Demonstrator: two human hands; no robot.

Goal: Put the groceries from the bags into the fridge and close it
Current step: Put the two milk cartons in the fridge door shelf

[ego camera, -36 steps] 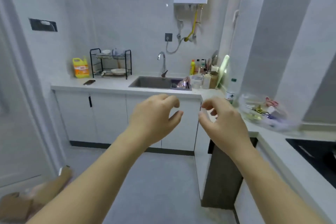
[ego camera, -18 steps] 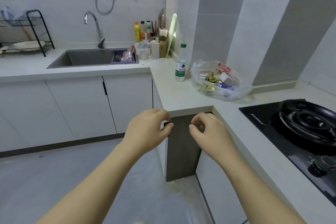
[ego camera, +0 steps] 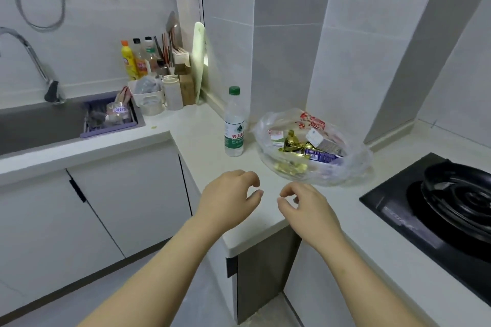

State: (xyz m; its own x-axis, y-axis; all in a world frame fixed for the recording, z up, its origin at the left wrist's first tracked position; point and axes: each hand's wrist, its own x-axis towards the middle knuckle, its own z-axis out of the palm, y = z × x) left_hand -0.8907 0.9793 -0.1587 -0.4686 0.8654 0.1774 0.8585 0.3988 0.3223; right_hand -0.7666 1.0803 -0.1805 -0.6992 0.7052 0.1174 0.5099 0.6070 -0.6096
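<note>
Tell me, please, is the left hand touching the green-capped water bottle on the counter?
Apart. The head view shows a strip of bare white countertop between the left hand and the base of the water bottle.

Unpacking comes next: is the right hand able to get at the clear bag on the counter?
Probably yes: the right hand hovers empty near the clear bag, only bare counter between them.
</note>
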